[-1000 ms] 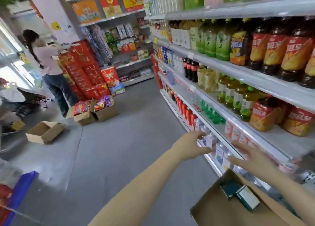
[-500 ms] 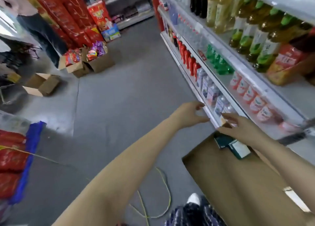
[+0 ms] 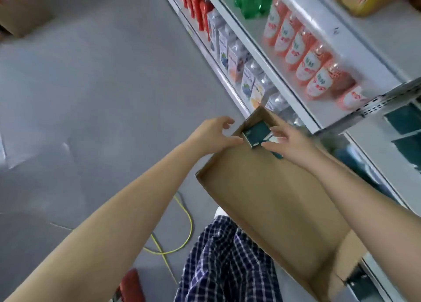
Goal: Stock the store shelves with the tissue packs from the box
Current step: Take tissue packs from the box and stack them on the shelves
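Note:
A long brown cardboard box (image 3: pixel 268 201) lies open beside the shelving. At its far end sits a dark green tissue pack (image 3: pixel 256 132), with another partly hidden under my right hand (image 3: pixel 291 145). That hand reaches into the box and pinches the top pack's near corner between thumb and fingers. My left hand (image 3: pixel 214 135) hovers at the box's far left rim with loosely spread fingers; its thumb touches the cardboard edge and it holds nothing. More dark green tissue packs (image 3: pixel 404 122) stand on the shelf at the right edge.
White shelves (image 3: pixel 293 58) run along the right, holding pink-labelled bottles (image 3: pixel 303 58), juice cartons (image 3: pixel 234 58) and red bottles (image 3: pixel 198 5). A yellow cable (image 3: pixel 184 212) loops on the grey floor near my checked trousers (image 3: pixel 223 265). Another cardboard box (image 3: pixel 20 14) stands top left.
The view has tipped down toward the box. My right hand has dropped from the shelf edge onto the green pack in the box, and my left hand has come to the box's rim.

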A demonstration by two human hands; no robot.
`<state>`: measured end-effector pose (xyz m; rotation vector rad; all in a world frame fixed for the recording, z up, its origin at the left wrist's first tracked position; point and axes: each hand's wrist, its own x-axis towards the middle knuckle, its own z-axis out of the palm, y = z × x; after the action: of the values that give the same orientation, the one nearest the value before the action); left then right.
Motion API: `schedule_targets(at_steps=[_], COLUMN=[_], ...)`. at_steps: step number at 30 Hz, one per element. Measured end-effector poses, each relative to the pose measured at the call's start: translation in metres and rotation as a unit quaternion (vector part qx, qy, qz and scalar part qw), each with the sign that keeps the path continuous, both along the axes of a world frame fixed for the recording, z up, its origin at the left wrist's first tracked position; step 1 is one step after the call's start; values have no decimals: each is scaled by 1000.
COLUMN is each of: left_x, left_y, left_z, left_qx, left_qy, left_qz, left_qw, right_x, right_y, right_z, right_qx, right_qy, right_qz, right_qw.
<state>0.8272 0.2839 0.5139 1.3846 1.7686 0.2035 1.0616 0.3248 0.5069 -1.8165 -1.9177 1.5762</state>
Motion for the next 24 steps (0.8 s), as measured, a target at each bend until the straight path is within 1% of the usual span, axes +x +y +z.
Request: schedule_targets(at_steps=[2, 5, 9, 11, 14, 17, 21, 23, 24], left_x=[18, 36, 53, 59, 73, 89, 109, 120, 124], left_y=[4, 8, 16, 23, 40, 71, 103, 114, 118], left_z=[-43, -108, -188, -218, -250, -277, -302, -312, -315], left_qx=[-17, -40, -68, -71, -74, -62, -48, -58, -64], left_qy=[-20, -51, -69, -69, -61, -64, -43, -35, -43], left_qz=[7, 50, 68, 71, 63, 45, -3, -32, -37], left_qw=[1000, 997, 993, 993, 993, 995, 998, 997, 996], right_x=[11, 24, 43, 51, 62, 66, 66, 65, 62], right_y=[-2, -2, 7, 13, 20, 29, 38, 43, 46], right_z=[-42, -102, -177, -203, -235, -263, -295, -305, -305], right_qx=[-26, -51, -58, -73, -100, -125, -109, -133, -159], right_qy=[-6, -42, -75, -83, -79, -49, -26, -2, 17], right_qz=[-43, -60, -93, -109, -146, -239, -303, -341, -372], right_qw=[999, 996, 991, 988, 981, 962, 946, 931, 914])
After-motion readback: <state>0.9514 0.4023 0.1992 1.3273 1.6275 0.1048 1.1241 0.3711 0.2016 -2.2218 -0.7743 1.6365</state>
